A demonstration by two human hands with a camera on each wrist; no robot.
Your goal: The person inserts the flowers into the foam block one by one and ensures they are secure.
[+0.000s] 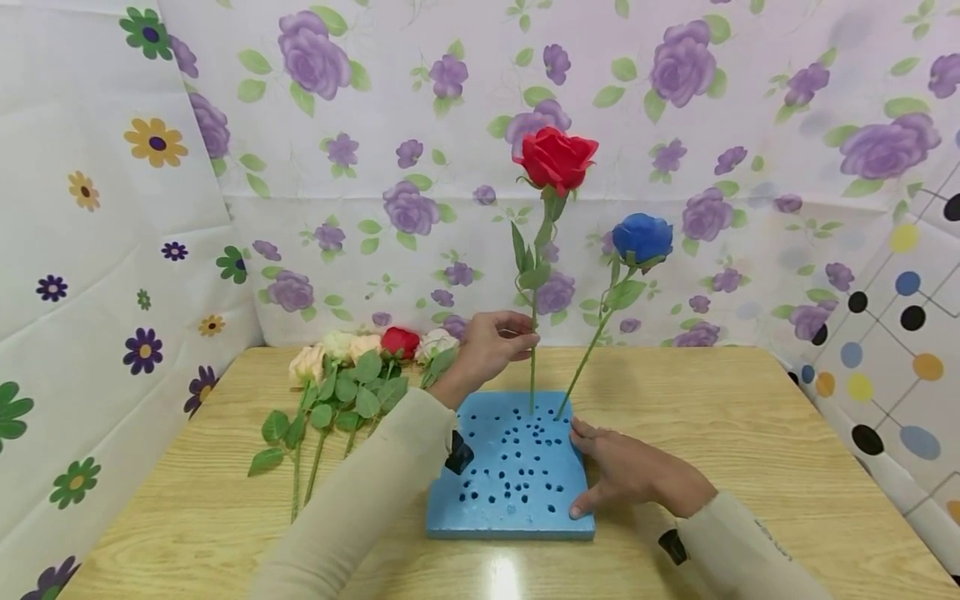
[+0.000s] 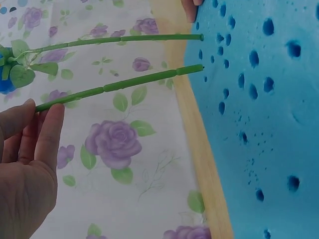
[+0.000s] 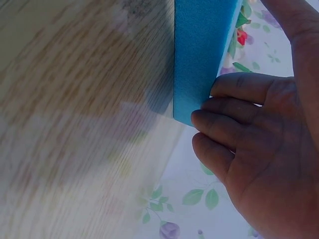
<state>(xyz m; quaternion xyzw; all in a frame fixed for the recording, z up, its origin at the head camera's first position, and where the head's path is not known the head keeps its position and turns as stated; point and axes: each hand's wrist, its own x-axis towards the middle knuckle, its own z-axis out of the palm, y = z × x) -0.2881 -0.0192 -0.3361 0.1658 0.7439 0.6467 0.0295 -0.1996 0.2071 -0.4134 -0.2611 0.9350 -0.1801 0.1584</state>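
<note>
Between thumb and fingertips, my left hand (image 1: 491, 346) (image 2: 30, 159) pinches the green stem (image 1: 533, 375) (image 2: 139, 79) of a tall red rose (image 1: 557, 160). The stem's lower end meets the far part of a blue foam block (image 1: 487, 517) (image 2: 279, 134) full of holes; how deep it sits cannot be told. Just right of it, a blue rose (image 1: 642, 240) leans right, its stem end also at the block. My right hand (image 1: 637, 471) (image 3: 254, 129) rests along the block's right side, fingers near the far corner and thumb near the front one.
Several roses (image 1: 367, 383), cream, white and red, lie in a bunch on the wooden table (image 1: 712, 400) to the left of the block. My left forearm crosses over the table beside their stems. Flower-printed cloth (image 1: 420, 275) hangs behind the table.
</note>
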